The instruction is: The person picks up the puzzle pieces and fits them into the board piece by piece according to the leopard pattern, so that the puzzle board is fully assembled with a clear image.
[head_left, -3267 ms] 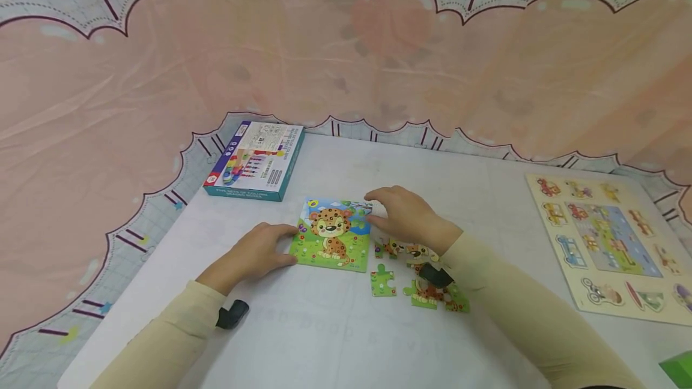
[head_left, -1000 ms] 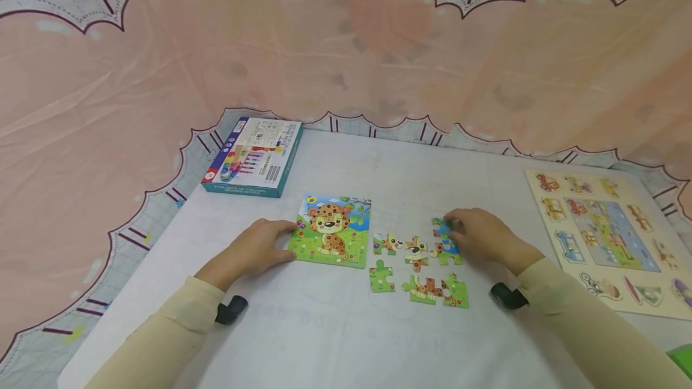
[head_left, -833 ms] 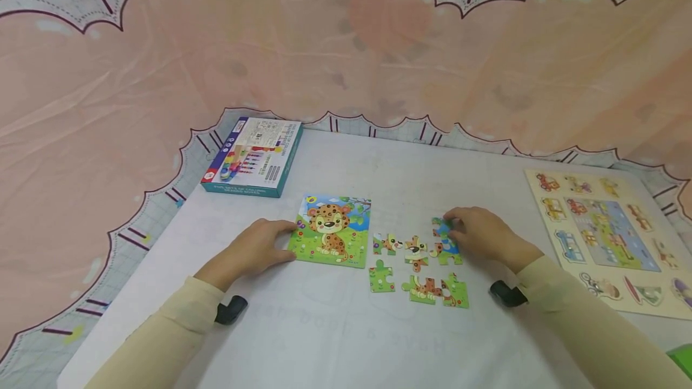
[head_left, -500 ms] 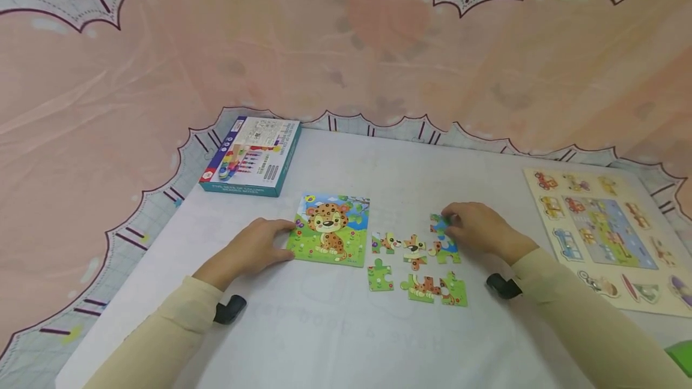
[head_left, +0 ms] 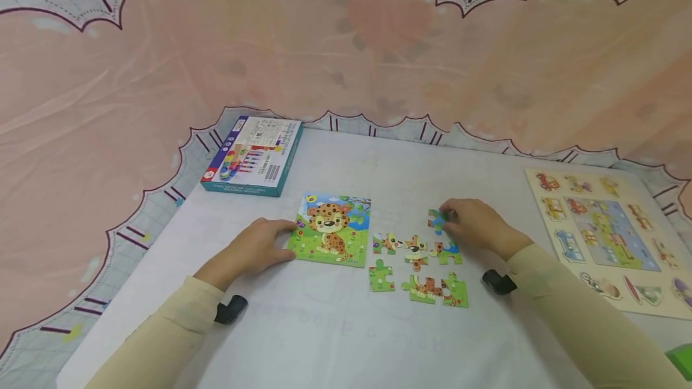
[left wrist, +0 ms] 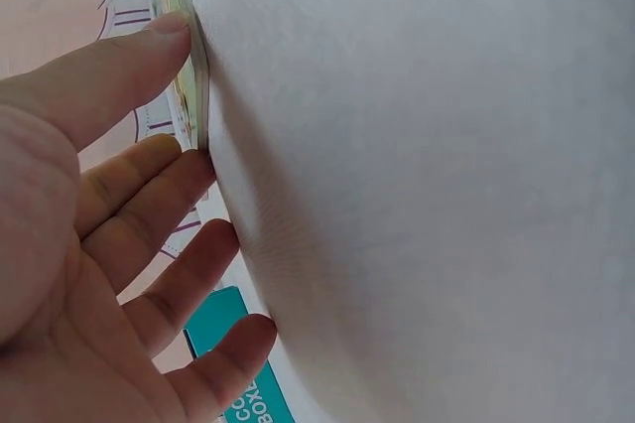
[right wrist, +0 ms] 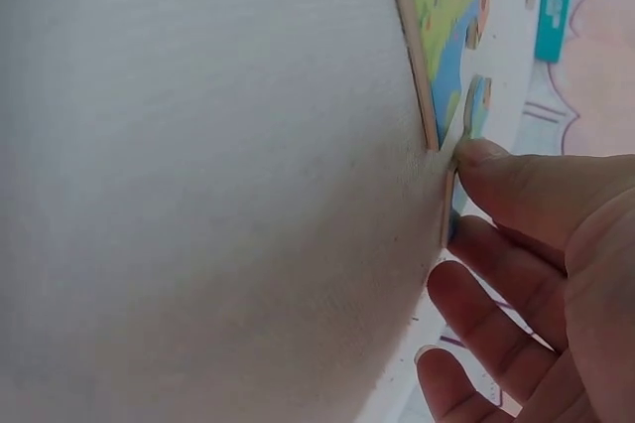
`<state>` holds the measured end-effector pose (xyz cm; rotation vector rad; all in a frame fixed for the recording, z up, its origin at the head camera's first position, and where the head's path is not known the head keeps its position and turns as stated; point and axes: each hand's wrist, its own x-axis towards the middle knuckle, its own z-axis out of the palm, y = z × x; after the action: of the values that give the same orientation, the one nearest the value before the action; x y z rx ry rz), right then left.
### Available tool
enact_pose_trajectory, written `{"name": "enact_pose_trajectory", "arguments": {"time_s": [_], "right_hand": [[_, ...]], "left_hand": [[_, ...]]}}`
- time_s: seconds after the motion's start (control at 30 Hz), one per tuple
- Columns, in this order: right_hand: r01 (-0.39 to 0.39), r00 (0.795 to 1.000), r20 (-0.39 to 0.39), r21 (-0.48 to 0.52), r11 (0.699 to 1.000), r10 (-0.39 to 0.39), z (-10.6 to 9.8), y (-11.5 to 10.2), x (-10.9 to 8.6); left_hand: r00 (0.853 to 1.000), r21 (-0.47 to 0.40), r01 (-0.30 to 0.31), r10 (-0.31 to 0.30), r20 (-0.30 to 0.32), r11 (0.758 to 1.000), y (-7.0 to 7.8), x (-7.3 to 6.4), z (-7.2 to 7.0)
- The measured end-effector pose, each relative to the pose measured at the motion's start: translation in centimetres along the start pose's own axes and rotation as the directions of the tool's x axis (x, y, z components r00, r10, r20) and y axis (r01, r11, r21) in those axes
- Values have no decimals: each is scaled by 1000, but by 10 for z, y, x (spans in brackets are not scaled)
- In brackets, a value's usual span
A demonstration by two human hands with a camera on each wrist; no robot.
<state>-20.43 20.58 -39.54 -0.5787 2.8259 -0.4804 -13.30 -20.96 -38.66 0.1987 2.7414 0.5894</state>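
Note:
A square leopard picture board [head_left: 330,233] lies flat on the white table. My left hand [head_left: 251,251] rests at its left side, thumb and fingertips touching that edge with fingers spread. To the right, my right hand [head_left: 481,227] pinches a blue and green jigsaw piece [head_left: 435,221] between thumb and forefinger; the fingers cover its right part. In the right wrist view the thumb tip presses the near edge of the held piece [right wrist: 479,105]. Just below it lies another blue and green piece [head_left: 449,253]. Several loose leopard pieces, such as a leopard-face piece [head_left: 415,248], surround it.
A teal-sided flat box [head_left: 251,158] lies at the back left. On the far right is a cream wooden picture board [head_left: 613,245] with vehicles. A green object [head_left: 681,362] shows at the lower right edge. A patterned curtain [head_left: 346,59] hangs behind the table.
The right hand has left the board's right edge for the pieces. It has shifted the pinched piece slightly left and back, opening a gap to the piece below. The left hand stays put.

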Motion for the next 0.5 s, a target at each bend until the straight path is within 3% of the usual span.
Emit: {"name": "enact_pose_trajectory", "arguments": {"time_s": [0.5], "right_hand": [[-6, 1000, -7, -14, 1000, 6, 2, -1, 5]], "left_hand": [[1000, 4, 4, -3, -4, 1000, -3, 2, 4]]}}
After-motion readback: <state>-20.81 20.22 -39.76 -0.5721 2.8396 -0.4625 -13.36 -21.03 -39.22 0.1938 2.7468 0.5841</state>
